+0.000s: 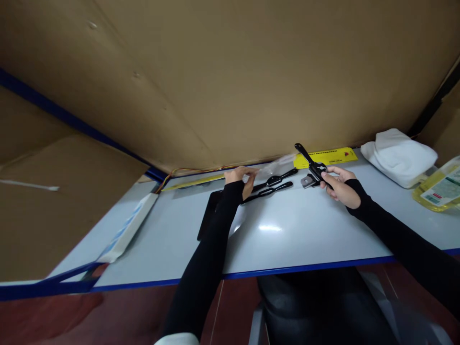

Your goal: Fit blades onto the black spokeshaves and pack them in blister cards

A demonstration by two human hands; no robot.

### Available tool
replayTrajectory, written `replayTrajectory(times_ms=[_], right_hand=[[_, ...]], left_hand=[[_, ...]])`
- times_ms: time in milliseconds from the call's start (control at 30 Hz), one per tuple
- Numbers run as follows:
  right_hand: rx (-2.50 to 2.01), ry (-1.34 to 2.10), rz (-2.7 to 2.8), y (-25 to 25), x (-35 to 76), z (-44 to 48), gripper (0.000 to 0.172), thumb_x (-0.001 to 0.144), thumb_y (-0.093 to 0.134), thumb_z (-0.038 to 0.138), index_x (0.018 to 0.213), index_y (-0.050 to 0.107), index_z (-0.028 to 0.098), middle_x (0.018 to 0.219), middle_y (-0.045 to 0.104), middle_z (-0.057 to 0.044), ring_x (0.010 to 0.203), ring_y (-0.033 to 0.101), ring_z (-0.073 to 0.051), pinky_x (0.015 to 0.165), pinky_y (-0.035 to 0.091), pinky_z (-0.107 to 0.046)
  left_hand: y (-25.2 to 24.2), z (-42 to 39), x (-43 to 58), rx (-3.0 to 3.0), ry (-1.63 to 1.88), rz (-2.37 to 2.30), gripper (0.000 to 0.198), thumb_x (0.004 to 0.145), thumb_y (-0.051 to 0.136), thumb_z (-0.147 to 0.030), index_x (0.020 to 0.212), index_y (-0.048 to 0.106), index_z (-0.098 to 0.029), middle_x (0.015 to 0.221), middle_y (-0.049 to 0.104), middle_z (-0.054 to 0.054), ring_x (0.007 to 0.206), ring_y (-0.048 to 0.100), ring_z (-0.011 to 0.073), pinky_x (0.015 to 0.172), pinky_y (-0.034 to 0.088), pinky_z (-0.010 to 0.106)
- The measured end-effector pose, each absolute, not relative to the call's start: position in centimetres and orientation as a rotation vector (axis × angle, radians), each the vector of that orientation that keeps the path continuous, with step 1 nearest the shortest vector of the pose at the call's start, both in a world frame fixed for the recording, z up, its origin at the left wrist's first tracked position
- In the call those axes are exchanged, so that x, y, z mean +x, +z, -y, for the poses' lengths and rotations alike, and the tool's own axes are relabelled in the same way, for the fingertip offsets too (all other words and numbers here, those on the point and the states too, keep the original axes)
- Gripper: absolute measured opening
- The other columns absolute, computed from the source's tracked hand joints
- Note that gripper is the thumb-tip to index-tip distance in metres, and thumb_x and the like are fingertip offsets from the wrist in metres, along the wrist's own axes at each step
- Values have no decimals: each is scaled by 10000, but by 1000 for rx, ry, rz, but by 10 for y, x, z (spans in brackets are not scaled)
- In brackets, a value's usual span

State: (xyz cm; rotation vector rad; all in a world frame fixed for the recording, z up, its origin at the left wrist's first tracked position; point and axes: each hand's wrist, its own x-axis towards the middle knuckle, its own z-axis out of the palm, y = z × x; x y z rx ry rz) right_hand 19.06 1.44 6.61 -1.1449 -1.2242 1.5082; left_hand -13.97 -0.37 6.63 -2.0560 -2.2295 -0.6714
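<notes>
My right hand [341, 187] is closed around a black spokeshave [317, 168], thumb on its middle and one handle pointing up and away to the left. Just beneath it is a small grey metal plate [307, 180]; whether it touches the tool I cannot tell. Bent over a crumpled clear plastic bag [276, 166], my left hand [245, 180] has its fingers closed on the near end. To the right of that hand a second black spokeshave [275, 180] and a slim black handled frame [270, 191] lie side by side, their left ends partly hidden.
A yellow printed card [332, 156] lies along the back cardboard wall [230, 86]. On the right are a white cloth bundle [398, 155] and a bottle of yellow liquid [440, 187]. A dark flat tablet-like object [207, 215] sits under my left forearm; a white-blue box [131, 227] stands left.
</notes>
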Motion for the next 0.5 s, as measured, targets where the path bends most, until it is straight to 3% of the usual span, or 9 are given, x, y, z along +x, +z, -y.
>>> replayTrajectory(times_ms=[200, 367, 500], right_hand=[[-1138, 1476, 1185, 73, 198, -21, 586, 683, 903, 600, 902, 494, 241, 634, 651, 21, 360, 363, -59, 313, 249, -219], [-1231, 1369, 1197, 78, 203, -21, 632, 612, 935, 652, 856, 522, 241, 520, 507, 82, 369, 348, -69, 328, 230, -234], [-1236, 1426, 1433, 74, 199, -12, 599, 539, 1012, 520, 908, 687, 179, 593, 623, 19, 484, 526, -120, 422, 387, -257]], left_hand=[[79, 21, -120, -1842, -1036, 1911, 215, 971, 634, -316, 961, 849, -313, 1147, 814, 71, 1206, 662, 323, 1115, 306, 580], [68, 36, -85, -2014, -1267, 1441, 178, 946, 705, -294, 906, 852, -386, 1164, 806, 38, 1245, 644, 329, 1094, 283, 575], [45, 35, -67, -2007, -1316, 1291, 159, 926, 722, -355, 864, 857, -412, 1110, 808, 48, 1138, 651, 340, 1075, 295, 574]])
